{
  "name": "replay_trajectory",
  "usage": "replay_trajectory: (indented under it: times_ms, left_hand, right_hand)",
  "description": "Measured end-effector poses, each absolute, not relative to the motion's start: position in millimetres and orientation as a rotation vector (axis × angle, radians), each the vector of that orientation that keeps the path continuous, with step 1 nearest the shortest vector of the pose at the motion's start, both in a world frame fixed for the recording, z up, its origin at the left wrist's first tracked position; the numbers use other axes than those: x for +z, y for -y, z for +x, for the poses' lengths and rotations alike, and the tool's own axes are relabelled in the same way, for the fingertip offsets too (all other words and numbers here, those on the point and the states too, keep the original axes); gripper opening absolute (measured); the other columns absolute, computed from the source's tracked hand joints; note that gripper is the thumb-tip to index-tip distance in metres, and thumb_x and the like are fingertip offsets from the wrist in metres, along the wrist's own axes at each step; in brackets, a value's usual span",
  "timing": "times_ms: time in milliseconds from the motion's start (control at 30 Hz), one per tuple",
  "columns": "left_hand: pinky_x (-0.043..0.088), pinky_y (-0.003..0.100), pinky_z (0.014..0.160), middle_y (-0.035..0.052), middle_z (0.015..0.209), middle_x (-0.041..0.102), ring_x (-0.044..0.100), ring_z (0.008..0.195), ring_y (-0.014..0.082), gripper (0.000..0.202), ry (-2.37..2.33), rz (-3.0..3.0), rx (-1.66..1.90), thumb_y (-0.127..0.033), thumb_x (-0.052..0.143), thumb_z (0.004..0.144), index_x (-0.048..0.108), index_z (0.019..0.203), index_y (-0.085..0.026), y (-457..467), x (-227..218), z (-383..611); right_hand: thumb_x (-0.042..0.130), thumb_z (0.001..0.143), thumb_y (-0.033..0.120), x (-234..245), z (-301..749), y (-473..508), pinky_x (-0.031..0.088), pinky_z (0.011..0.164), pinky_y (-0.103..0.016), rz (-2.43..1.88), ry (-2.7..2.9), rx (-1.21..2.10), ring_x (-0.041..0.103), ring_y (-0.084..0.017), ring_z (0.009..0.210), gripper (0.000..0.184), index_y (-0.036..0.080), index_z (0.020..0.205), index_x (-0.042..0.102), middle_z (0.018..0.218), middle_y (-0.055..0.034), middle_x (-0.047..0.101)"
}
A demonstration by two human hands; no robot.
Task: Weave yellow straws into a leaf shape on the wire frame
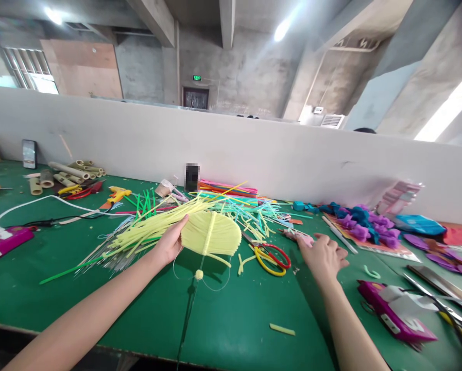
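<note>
My left hand (172, 241) pinches the left edge of a pale yellow leaf-shaped piece (223, 233) made of rows of fuzzy pipe cleaners with a raised middle rib. Below it, a small yellow ball (199, 275) sits on a thin wire with fine loops at its sides. To the right, my right hand (325, 257) hovers palm down with its fingers apart. Its thumb is close to a pink tool (298, 237) on the table; whether they touch I cannot tell. Between the hands lie scissors (271, 259) with red and yellow handles.
The green table (231, 319) carries a heap of yellow pipe cleaners (138, 237), a yellow glue gun (118, 194), bamboo pieces (74, 172) and purple flowers (381, 226). Purple power strips (9, 245) stand at both sides. A white partition (292, 159) closes the back.
</note>
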State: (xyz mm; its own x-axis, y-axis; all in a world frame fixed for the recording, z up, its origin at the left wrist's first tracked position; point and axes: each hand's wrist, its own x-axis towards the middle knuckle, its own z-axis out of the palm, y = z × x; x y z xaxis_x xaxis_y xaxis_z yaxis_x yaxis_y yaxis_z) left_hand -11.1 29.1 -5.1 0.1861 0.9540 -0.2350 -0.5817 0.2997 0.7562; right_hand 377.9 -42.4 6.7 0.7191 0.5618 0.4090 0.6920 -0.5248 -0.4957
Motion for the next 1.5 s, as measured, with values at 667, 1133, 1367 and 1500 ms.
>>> replay_trajectory:
  times_ms: [667, 1133, 1367, 1500]
  left_hand:
    - [0.057, 0.030, 0.077, 0.0112, 0.102, 0.074, 0.071, 0.092, 0.0235, 0.028, -0.806, 0.907, 1.264, -0.037, 0.069, 0.081, 0.068, 0.101, -0.017, -19, -4, -10]
    - [0.057, 0.025, 0.053, 0.0132, 0.109, 0.071, 0.072, 0.082, 0.0248, 0.060, -0.738, 1.165, 0.644, -0.029, 0.075, 0.075, 0.054, 0.131, -0.025, -2, 6, -16]
    - [0.057, 0.026, 0.053, 0.0164, 0.093, 0.074, 0.073, 0.071, 0.0248, 0.036, -0.740, 1.205, 0.535, -0.033, 0.076, 0.074, 0.063, 0.101, -0.014, 0, 8, -17]
    - [0.060, 0.027, 0.058, 0.0131, 0.091, 0.074, 0.072, 0.069, 0.0209, 0.031, -0.760, 1.107, 0.706, -0.029, 0.076, 0.075, 0.065, 0.099, -0.013, -7, 8, -15]
  right_hand:
    - [0.049, 0.077, 0.060, -14, 391, 25, 0.047, 0.073, -0.038, -2.236, 0.846, -0.040, 0.064, -0.034, 0.090, 0.065, 0.010, 0.118, 0.052, 0.099, -0.0215, 0.067]
    - [0.054, 0.072, 0.059, -16, 392, 21, 0.044, 0.064, -0.036, -2.212, 0.930, 0.066, 0.063, -0.032, 0.078, 0.050, 0.014, 0.093, 0.061, 0.083, -0.0165, 0.067]
    - [0.056, 0.070, 0.054, -15, 384, 21, 0.043, 0.064, -0.035, -2.167, 0.945, 0.073, 0.061, -0.030, 0.073, 0.043, 0.016, 0.089, 0.060, 0.079, -0.0135, 0.066]
    - [0.057, 0.069, 0.053, -11, 377, 22, 0.043, 0.064, -0.035, -2.098, 0.916, 0.044, 0.058, -0.028, 0.070, 0.040, 0.016, 0.087, 0.058, 0.076, -0.0117, 0.064]
